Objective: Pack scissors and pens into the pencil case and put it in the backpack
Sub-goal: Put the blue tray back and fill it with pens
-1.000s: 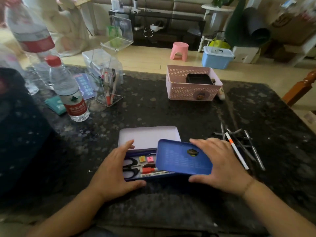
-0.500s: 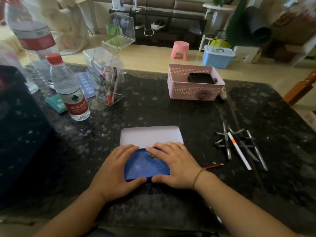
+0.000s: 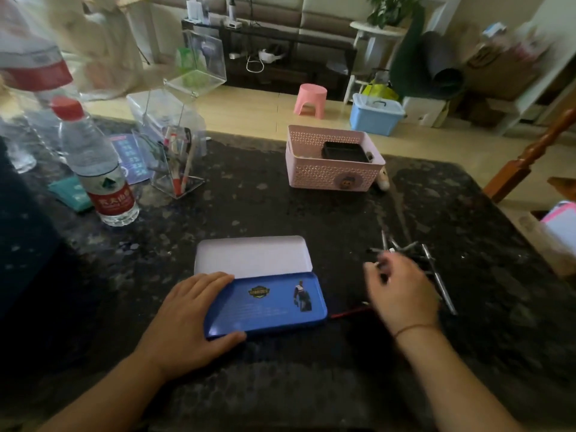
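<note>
Pens [image 3: 436, 275] lie just past my right hand [image 3: 402, 294] (loosely curled, holding nothing I can see) — left hand [image 3: 193, 319] grips the pencil case [image 3: 268, 304].

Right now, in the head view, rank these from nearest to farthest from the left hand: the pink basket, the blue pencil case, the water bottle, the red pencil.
1. Blue pencil case: under the left hand, which holds its left end.
2. Red pencil: just beyond the case's right end.
3. Water bottle: far left, toward the table's back.
4. Pink basket: far side, to the right.
</note>
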Available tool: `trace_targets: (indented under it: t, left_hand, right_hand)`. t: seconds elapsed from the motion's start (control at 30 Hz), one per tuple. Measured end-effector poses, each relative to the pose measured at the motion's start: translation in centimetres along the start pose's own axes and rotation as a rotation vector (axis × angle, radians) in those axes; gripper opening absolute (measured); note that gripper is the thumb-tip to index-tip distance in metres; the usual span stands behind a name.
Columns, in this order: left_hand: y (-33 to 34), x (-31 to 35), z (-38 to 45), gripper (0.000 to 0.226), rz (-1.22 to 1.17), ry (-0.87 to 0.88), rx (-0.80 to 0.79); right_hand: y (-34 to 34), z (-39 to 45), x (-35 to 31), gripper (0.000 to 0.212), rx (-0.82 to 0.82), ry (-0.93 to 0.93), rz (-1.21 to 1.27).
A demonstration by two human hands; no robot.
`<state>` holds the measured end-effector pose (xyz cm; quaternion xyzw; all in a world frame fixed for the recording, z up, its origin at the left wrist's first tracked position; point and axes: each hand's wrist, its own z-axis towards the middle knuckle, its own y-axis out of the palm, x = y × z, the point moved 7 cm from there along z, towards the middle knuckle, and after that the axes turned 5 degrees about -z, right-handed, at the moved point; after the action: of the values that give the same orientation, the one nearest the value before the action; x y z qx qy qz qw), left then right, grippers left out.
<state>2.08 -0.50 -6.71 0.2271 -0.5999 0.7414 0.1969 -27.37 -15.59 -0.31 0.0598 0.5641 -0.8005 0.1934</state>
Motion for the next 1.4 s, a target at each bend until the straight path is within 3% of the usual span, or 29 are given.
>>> trace_targets:
  t: [0.07,0.17,0.27,0.33,0.43,0.53,0.6,0.7,0.93,1.23,1.4]
  left_hand:
    - [-0.3,0.2,-0.1,0.098,-0.065,-0.026,0.001]
    - [-0.7,0.3,-0.2,0.1,-0.132,-0.028,0.03]
    - [-0.6,-0.1,-0.4,0.1,-0.152,-0.028,0.055]
    - [-0.6,-0.3,-0.4,0.1,-0.156,-0.026,0.066]
    - [-0.8,-0.5,-0.5,0.103,-0.19,-0.029,0.08]
    - [-1.0,-0.7,-0.7,0.103,-0.228,-0.058,0.099]
    - [-1.0,-0.7,-0.7,0.095,-0.246,-0.062,0.111]
    - [-0.9,-0.4,-0.7,0.078,-0.187,-0.052,0.095]
    - [-0.6,-0.2,-0.4,0.059,-0.104,-0.012,0.089]
    - [-0.8,-0.1,-0.6,0.036,-0.048,0.041,0.124]
    - [-0.7,-0.3,-0.2,0.039,-0.01,-0.009,0.129]
  right_hand:
    - [0.6,1.2,4.0,0.028,-0.193,0.184,-0.221]
    - [2.7,1.4,4.9,0.022,-0.361,0.142,-0.383]
    - [2.7,1.6,4.6,0.013,-0.347,0.172,-0.342]
    - [1.6,1.7,4.2,0.015,-0.224,0.219,-0.195]
    - [1.2,0.5,-1.7,0.021,-0.149,-0.098,0.042]
    - [3.7,-2.0,-8.9,0.017,-0.402,-0.388,0.176]
    - [5.4,-2.7,-11.5,0.018,-0.469,-0.467,0.195]
    - [6.8,-2.6,-13.1,0.021,-0.504,-0.432,0.282]
    - [7.5,-2.8,-13.1,0.013,-0.484,-0.43,0.247]
    - [6.8,-3.4,-13.1,0.016,-0.274,-0.46,0.112]
    - [7.0,-2.9,-13.2,0.018,-0.251,-0.417,0.104]
